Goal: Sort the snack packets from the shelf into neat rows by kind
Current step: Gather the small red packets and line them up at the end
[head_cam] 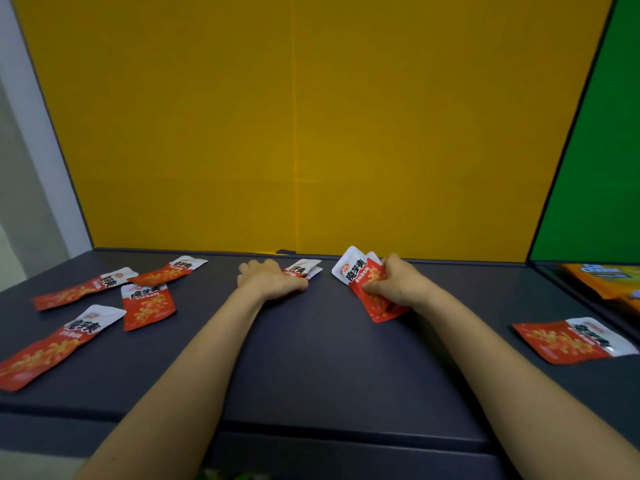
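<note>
From my feed, both bare forearms run up from the bottom edge across the dark grey shelf (311,358). Nearest, at lower left, one red-and-white snack packet (52,348) lies flat and slanted close to the front lip, and at the right side another packet (575,339) lies flat on its own, well apart from everything else. A little farther in on the left I see an upright-facing packet (147,306), and behind it two more, a long one (83,287) angled toward the left edge and a second (169,271) overlapping its white end. Toward the middle of the frame, my left hand (268,278) rests palm down with fingers closed over the red end of a small stack of packets (306,268) lying on the shelf near the back wall. Just right of centre, my right hand (398,284) is clamped on a tilted bunch of packets (363,282), at least two, lifted at an angle with the lower corner near the shelf. Behind stands the yellow back panel (311,116), with a green panel (602,150) at the far right and an orange bag (606,278) in the neighbouring bay.
</note>
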Demonstrator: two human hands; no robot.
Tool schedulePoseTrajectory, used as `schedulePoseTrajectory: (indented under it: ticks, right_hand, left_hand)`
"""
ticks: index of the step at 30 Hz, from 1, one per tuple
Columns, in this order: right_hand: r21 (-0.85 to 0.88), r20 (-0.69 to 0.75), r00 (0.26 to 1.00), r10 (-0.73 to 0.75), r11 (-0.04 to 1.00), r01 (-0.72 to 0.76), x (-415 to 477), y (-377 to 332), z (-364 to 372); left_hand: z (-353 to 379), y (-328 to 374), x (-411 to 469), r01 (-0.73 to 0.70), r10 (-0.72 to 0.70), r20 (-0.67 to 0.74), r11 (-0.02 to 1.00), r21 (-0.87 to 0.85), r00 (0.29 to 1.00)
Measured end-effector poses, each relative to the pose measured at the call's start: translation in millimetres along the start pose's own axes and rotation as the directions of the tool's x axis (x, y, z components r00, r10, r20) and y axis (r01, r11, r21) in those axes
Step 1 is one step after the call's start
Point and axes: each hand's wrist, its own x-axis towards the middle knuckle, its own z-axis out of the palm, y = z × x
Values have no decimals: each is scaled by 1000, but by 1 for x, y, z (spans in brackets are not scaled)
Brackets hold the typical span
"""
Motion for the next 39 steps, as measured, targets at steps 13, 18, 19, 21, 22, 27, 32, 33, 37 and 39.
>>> schedulePoseTrajectory:
  ticks: [13, 18, 19, 21, 22, 27, 32, 33, 37, 39]
  right_hand:
    - [68, -100, 995, -30, 997, 37, -33, 11, -3]
    - [161, -171, 984, -39, 985, 67, -57, 20, -19]
    - [185, -199, 979, -52, 979, 90, -64, 24, -24]
    - [228, -255, 964, -75, 964, 135, -81, 35, -36]
    - [241, -281, 957, -77, 959, 148, -89, 41, -44]
    - [395, -462, 886, 39, 904, 166, -122, 85, -93]
    - [466, -597, 792, 128, 859, 212, -156, 124, -144]
    - [461, -603, 786, 137, 863, 204, -161, 132, -151]
    - [473, -607, 780, 154, 859, 199, -174, 155, -166]
    - [466, -607, 780, 149, 862, 198, -177, 162, -171]
  left_hand:
    - [7, 2, -4, 13, -7, 33, 978, -206, 999]
    - [7, 3, -8, -136, 141, 6, 965, -226, 990]
    - [6, 7, -12, -187, 186, -22, 965, -182, 982]
    - [4, 19, -27, -287, 283, -48, 942, -173, 958]
    - [4, 29, -36, -334, 335, -35, 915, -226, 942]
    - [16, 111, -92, -420, 599, 73, 638, -645, 798]
    - [70, 209, -133, -543, 736, 254, 648, -534, 628]
    - [82, 224, -138, -606, 728, 258, 677, -416, 635]
    - [116, 253, -155, -679, 670, 225, 733, -46, 708]
    - [116, 258, -158, -635, 627, 223, 772, -45, 746]
